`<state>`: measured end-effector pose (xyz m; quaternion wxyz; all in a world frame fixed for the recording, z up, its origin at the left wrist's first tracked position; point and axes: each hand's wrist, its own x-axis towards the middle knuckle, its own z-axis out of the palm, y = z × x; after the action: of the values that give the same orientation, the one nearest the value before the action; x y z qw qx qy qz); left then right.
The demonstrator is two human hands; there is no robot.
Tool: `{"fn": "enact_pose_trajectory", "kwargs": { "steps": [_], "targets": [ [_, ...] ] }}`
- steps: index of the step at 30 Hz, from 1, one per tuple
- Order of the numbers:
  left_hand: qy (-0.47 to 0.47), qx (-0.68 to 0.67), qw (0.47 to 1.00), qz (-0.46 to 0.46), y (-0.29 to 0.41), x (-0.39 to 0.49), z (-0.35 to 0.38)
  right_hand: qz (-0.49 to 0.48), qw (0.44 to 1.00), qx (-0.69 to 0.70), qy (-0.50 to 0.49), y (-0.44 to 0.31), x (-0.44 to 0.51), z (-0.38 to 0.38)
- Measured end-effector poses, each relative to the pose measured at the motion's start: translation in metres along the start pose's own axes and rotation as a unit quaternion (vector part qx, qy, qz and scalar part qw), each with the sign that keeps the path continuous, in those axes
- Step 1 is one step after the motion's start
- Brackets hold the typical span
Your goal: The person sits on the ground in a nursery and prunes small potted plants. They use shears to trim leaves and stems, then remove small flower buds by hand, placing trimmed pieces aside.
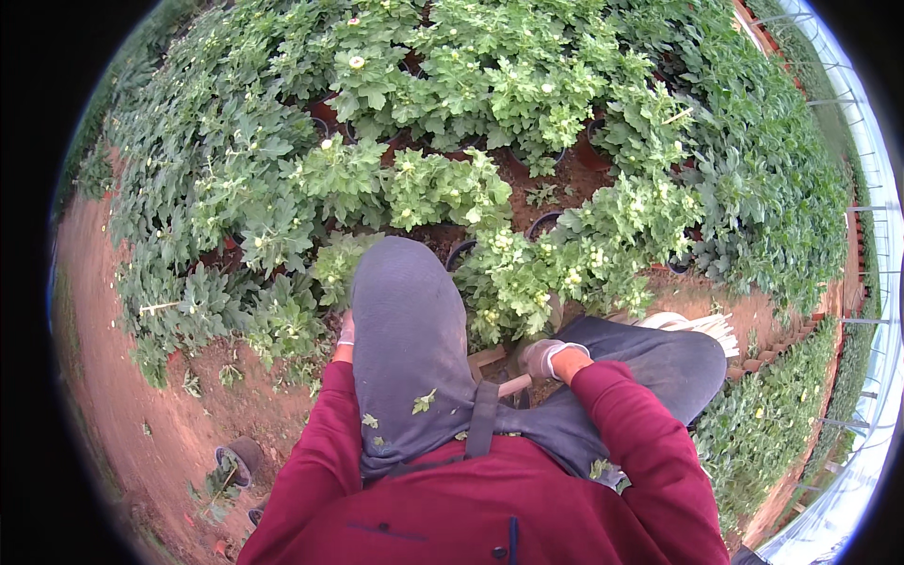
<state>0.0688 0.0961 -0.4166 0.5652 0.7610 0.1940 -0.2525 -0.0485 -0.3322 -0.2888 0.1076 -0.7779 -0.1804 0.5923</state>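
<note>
My right hand (pixel 542 359), in a thin pale glove, is low between my knees, beside the wooden bars of a low seat or frame (pixel 514 385). Its fingers point down under the leaves of a potted leafy plant with pale buds (pixel 508 282); what they touch is hidden. My left hand (pixel 346 330), gloved too, is mostly hidden behind my left knee, near the lower leaves of another plant (pixel 286 321). Dark pot rims (pixel 462 253) show among the foliage in front of my knees. A few loose leaves (pixel 424 402) lie on my grey trousers.
Dense rows of potted plants (pixel 452 92) fill the ground ahead. A bundle of pale sticks (pixel 706 328) lies beyond my right knee. At the lower left, a tipped dark pot (pixel 240 460) lies on bare soil (pixel 183 417). A greenhouse wall of clear sheeting (pixel 872 282) stands at the right.
</note>
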Motion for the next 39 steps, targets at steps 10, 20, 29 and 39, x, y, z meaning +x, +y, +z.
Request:
{"fn": "enact_pose_trajectory", "kwargs": {
  "steps": [10,20,29,39],
  "targets": [
    [-0.085,-0.113,0.988,-0.063,0.074,-0.105,-0.011,0.291,0.921,0.165,0.197,0.063,0.013,-0.026],
    [0.14,0.025,0.912,0.384,0.269,-0.205,0.026,0.228,0.947,0.125,0.189,0.08,0.055,-0.022],
    [0.019,-0.08,0.903,0.421,0.348,-0.167,0.102,0.204,0.942,0.177,0.199,0.054,0.08,-0.012],
    [-0.01,-0.133,0.92,0.369,0.354,-0.132,0.106,0.166,0.928,0.247,0.224,0.068,0.102,-0.021]
  ]
}}
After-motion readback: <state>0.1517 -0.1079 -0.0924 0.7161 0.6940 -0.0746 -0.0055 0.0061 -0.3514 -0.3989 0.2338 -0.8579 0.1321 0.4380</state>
